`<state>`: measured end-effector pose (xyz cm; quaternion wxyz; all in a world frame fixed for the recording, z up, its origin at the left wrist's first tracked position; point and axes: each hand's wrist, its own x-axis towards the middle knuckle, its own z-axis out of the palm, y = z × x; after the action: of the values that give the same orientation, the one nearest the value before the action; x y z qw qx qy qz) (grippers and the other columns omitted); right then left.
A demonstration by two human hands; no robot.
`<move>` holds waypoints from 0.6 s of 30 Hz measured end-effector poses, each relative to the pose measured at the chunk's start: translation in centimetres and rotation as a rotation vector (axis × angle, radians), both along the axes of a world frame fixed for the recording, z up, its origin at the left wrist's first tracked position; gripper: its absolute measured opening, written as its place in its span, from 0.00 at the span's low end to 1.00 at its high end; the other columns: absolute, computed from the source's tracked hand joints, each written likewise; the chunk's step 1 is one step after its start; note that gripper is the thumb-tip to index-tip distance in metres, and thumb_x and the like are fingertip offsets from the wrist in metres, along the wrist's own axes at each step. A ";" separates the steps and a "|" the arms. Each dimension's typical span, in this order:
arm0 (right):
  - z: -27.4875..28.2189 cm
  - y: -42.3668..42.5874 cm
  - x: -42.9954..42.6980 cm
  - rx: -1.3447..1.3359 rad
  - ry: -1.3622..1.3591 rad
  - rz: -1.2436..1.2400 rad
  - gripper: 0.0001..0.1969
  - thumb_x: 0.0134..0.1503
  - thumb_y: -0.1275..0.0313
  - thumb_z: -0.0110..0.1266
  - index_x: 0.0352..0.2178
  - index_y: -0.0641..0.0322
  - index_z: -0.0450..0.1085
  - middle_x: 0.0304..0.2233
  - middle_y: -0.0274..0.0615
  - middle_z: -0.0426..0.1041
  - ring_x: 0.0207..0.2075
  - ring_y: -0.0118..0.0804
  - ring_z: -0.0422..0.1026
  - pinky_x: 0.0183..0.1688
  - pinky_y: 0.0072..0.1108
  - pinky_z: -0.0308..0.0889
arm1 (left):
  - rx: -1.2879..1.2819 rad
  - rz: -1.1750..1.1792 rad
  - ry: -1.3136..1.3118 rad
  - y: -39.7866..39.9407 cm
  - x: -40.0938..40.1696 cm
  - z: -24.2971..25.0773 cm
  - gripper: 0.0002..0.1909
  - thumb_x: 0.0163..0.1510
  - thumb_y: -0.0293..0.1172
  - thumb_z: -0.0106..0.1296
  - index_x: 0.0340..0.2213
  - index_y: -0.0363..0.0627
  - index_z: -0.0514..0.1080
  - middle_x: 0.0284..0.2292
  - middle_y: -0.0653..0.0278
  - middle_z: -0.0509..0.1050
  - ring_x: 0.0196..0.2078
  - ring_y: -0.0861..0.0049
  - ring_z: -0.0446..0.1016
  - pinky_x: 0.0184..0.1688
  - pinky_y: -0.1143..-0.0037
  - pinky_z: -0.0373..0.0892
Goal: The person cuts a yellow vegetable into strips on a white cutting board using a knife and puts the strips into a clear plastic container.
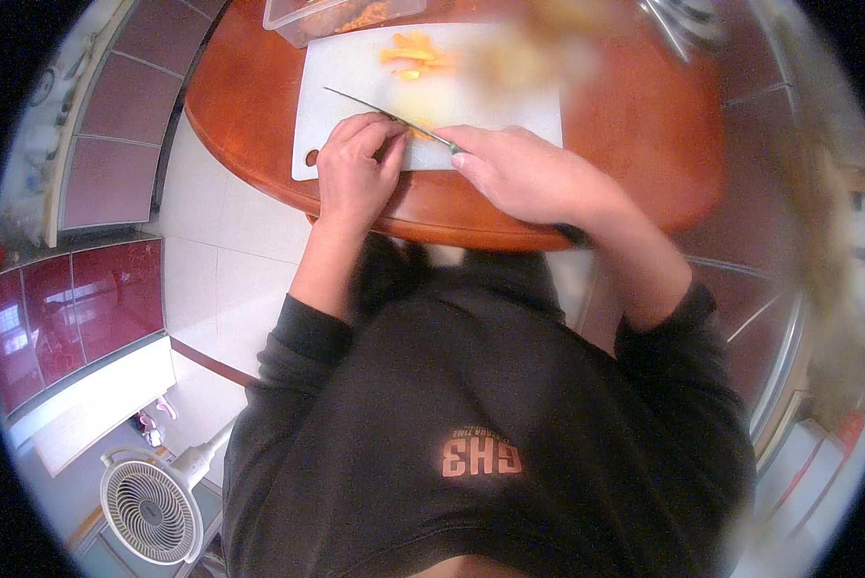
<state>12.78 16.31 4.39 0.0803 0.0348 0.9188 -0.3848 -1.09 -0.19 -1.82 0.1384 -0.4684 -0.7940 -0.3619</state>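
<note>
A kitchen knife (pixel 360 102) with a thin blade and a green handle is in my right hand (pixel 519 170). Its blade slants across the white cutting board (pixel 475 108), tip towards the far left. Just left of the blade, my left hand (pixel 360 162) has its fingers curled down, steadying small orange vegetable pieces (pixel 423 128) against the board. My fingertips and the blade partly hide those pieces. Farther back on the board lies a loose heap of orange vegetable sticks (pixel 412 52), possibly carrot.
Beyond the board's far left corner stands a clear plastic container (pixel 309 22) with orange shreds. The board rests on a reddish wooden table (pixel 642 144) with a rounded edge. Metal utensils (pixel 671 29) lie at the far right. A white fan (pixel 152 506) stands behind me at left.
</note>
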 end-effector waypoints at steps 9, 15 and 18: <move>-1.2 -0.3 -1.8 0.008 0.026 0.031 0.21 0.63 0.70 0.39 0.57 0.63 0.60 0.41 0.66 0.72 0.44 0.65 0.70 0.49 0.42 0.65 | -0.016 -0.007 0.021 0.2 0.1 0.4 0.03 0.45 0.24 0.60 0.26 0.41 0.77 0.30 0.59 0.78 0.35 0.63 0.76 0.40 0.70 0.72; -2.7 -0.5 -3.0 -0.029 0.088 -0.015 0.19 0.63 0.70 0.39 0.54 0.64 0.63 0.44 0.64 0.71 0.47 0.63 0.69 0.50 0.39 0.64 | 0.020 -0.016 -0.009 0.1 0.1 -0.2 0.04 0.44 0.24 0.60 0.26 0.41 0.77 0.30 0.59 0.78 0.35 0.63 0.76 0.40 0.69 0.72; -2.3 -0.2 -1.3 -0.067 0.128 -0.028 0.19 0.63 0.70 0.40 0.54 0.65 0.63 0.44 0.65 0.71 0.47 0.63 0.70 0.51 0.38 0.64 | 0.006 -0.010 -0.003 0.0 0.2 0.0 0.04 0.44 0.24 0.60 0.26 0.41 0.77 0.30 0.59 0.78 0.36 0.63 0.76 0.40 0.69 0.72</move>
<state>11.43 16.08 2.12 0.0172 0.0200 0.9081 -0.4180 -0.92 -0.16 -1.83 0.1370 -0.4714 -0.7909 -0.3655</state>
